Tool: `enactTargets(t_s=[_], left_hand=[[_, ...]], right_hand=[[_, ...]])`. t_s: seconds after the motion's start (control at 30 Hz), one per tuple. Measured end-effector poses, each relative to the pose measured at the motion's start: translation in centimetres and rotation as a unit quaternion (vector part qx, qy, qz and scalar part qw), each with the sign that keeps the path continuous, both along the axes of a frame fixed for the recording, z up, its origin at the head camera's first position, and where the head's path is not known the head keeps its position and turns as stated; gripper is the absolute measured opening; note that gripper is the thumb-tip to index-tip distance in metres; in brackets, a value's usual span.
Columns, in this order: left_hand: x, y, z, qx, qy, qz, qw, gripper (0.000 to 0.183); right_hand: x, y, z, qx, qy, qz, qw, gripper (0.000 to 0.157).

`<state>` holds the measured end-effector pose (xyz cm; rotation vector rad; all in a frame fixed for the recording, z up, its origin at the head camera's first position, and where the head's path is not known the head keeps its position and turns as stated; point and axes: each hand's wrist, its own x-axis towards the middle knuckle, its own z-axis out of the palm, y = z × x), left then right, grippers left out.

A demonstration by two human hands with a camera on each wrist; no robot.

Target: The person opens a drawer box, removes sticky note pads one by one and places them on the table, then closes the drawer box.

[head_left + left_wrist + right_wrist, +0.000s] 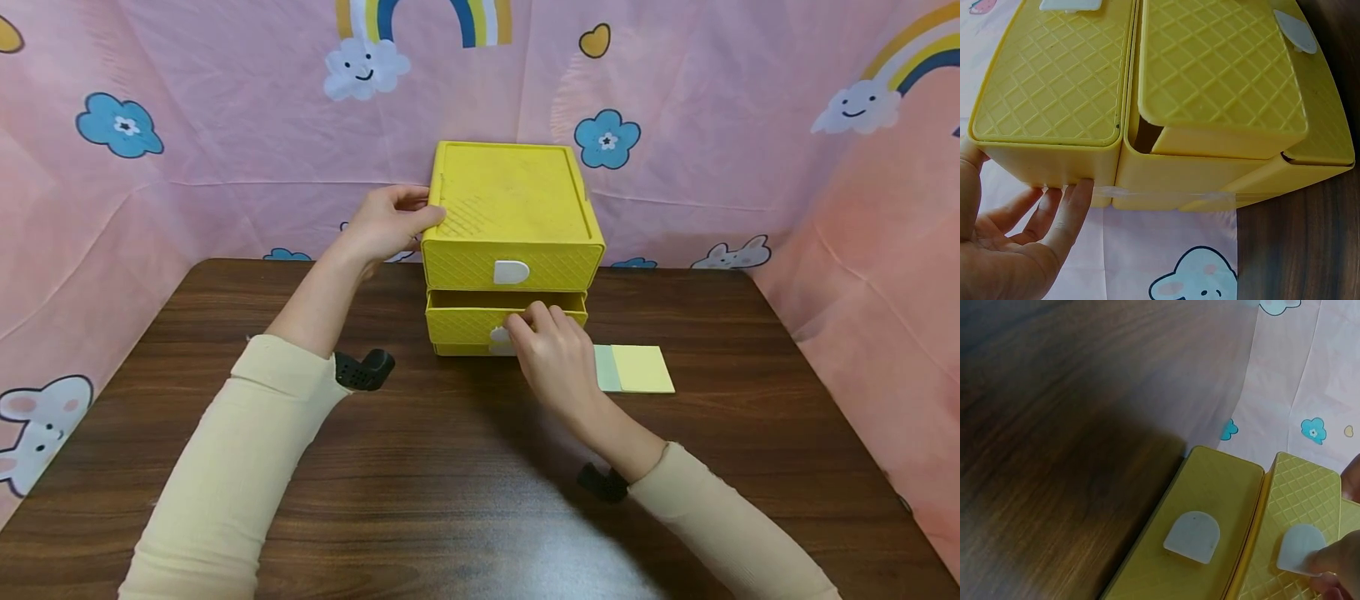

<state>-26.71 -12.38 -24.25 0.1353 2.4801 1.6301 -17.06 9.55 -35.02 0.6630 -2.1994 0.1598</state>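
Observation:
A yellow drawer box (pixel 517 192) with a lattice pattern stands toward the back of the table. Its middle drawer (pixel 461 327) is pulled partly out; the top drawer (pixel 457 267) and the bottom drawer (pixel 1160 575) are closed. My left hand (pixel 386 221) rests on the box's upper left corner, thumb over the top edge and fingertips against the side (pixel 1054 165). With thumb and fingers, my right hand (pixel 551 354) pinches the white tab handle (pixel 1299 547) of the middle drawer. The inside of that drawer is mostly hidden.
Right of the box, partly behind my right hand, lie a pale yellow sticky-note pad (pixel 642 369) and a green one (pixel 607 368). A pink patterned cloth (pixel 262 125) hangs around the brown wooden table (pixel 420 467).

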Motion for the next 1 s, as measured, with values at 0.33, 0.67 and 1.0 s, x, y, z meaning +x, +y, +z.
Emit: enactTargets(t_s=[0.33, 0.67, 1.0], left_hand=[[0.3, -0.2, 0.2, -0.013, 0.001, -0.001, 0.9999, 0.060], [0.1, -0.1, 0.1, -0.012, 0.004, 0.001, 0.9999, 0.059], [0.1, 0.0, 0.0, -0.007, 0.005, 0.001, 1.0000, 0.058]], right_hand=[[-1.2, 0.0, 0.0, -0.012, 0.017, 0.011, 1.000, 0.010], [-2.0, 0.0, 0.1, -0.013, 0.017, 0.011, 1.000, 0.009], [-2.6, 0.0, 0.0, -0.009, 0.026, 0.002, 1.000, 0.011]])
